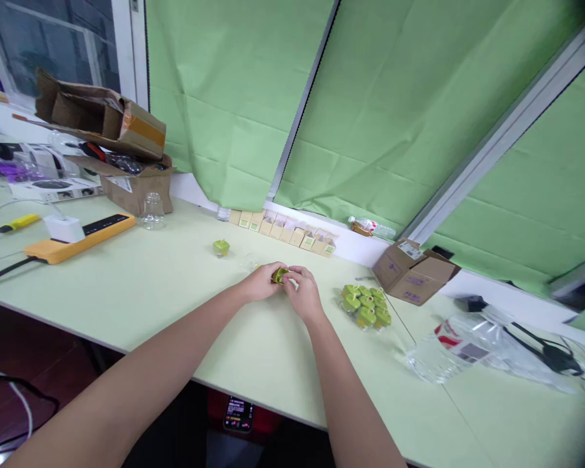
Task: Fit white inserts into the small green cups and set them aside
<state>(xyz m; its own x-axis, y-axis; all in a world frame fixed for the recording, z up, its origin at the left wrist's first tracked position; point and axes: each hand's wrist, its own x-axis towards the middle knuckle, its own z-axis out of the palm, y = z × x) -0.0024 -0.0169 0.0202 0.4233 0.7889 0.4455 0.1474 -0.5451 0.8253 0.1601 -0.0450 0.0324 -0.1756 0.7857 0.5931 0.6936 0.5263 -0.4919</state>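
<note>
My left hand is closed around a small green lid, its hollow side partly showing. My right hand has its fingers pinched at the same lid, and the fingertips hide part of it. Just left of my left hand lies a clear plastic piece, too faint to make out fully. Farther left stands a small clear jar with a green lid. To the right of my right hand, several similar green-lidded jars are grouped closely together on the pale table.
A row of small cardboard boxes lines the back edge. At left are an orange power strip, a clear glass jar and open cartons. On the right are a cardboard box and a large clear plastic bottle.
</note>
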